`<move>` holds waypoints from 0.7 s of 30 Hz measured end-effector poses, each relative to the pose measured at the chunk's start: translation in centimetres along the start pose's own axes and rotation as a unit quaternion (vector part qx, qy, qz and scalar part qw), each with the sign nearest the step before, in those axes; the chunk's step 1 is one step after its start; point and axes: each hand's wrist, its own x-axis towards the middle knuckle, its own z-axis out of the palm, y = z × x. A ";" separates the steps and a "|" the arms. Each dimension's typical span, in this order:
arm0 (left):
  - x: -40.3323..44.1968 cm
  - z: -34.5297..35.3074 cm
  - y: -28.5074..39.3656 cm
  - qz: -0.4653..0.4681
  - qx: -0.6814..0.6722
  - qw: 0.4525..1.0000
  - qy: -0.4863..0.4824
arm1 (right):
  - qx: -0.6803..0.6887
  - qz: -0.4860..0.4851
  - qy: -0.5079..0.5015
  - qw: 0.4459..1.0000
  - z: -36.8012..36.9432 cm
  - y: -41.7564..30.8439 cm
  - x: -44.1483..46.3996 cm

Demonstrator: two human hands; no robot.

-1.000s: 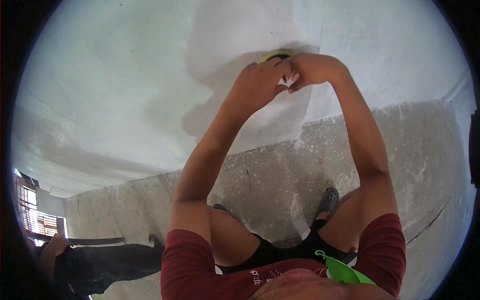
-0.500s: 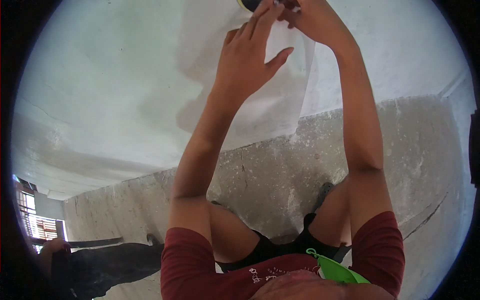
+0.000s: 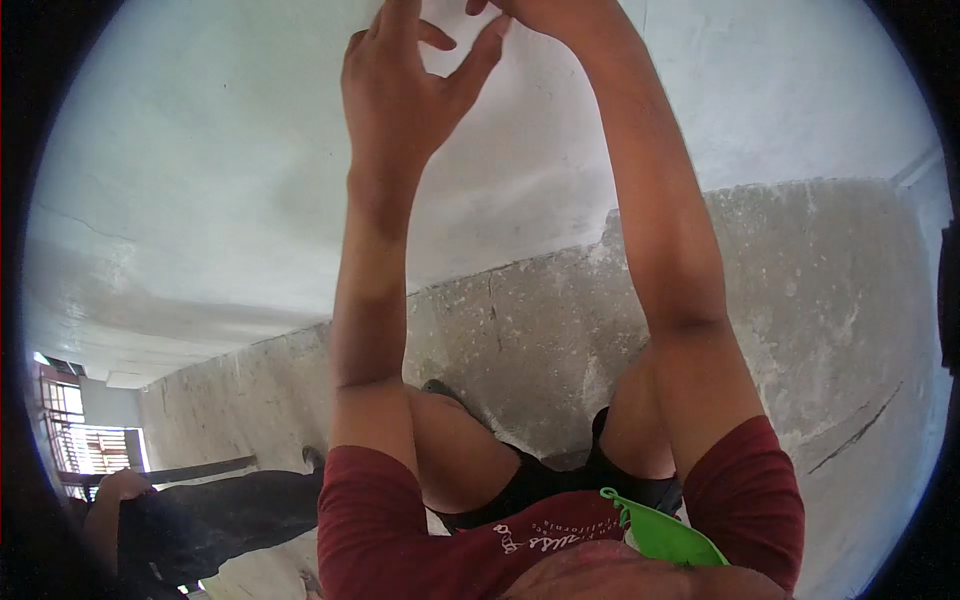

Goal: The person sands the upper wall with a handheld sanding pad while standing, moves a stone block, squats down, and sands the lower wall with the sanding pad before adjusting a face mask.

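Observation:
My left hand (image 3: 400,90) is raised in front of the pale wall (image 3: 260,180), its thumb held apart from the fingers. Some of its fingertips run out past the top edge of the head view. Close beside it, my right hand (image 3: 545,15) is bent at the wrist and mostly cut off by that same edge. One right fingertip shows near the left thumb. Whatever may be between the right fingers is out of sight.
Bare grey concrete floor (image 3: 800,290) with a crack meets the wall's lower edge. On the left, another person in dark clothing (image 3: 230,515) is near a long dark bar (image 3: 200,470). A barred window (image 3: 95,440) lies beyond. A green looped piece (image 3: 665,535) hangs at my chest.
Both hands have shifted left and up, partly out of view. The whitish sheet seen against the wall and the dark round thing with a yellow rim no longer show.

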 end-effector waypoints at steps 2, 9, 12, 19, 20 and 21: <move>0.1 0.0 -0.8 0.006 -0.030 0.999 0.022 | 0.000 0.001 0.010 1.000 0.3 0.3 0.0; -0.3 0.3 -1.0 0.049 -0.071 0.996 0.018 | 0.075 -0.035 -0.024 0.996 1.4 2.7 -0.7; 0.0 -0.5 -0.3 0.024 -0.129 0.991 -0.009 | 0.096 -0.032 -0.047 0.994 0.5 2.7 -1.0; -0.4 -1.3 0.6 -0.063 -0.112 0.972 -0.198 | -0.076 0.147 -0.254 0.953 -2.5 0.7 -1.7; -0.3 -1.4 0.7 -0.079 -0.103 0.965 -0.226 | -0.061 0.136 -0.256 0.955 -2.3 1.6 -1.9; -0.3 -1.6 0.8 -0.097 -0.095 0.957 -0.256 | -0.046 0.127 -0.258 0.957 -2.0 2.3 -2.1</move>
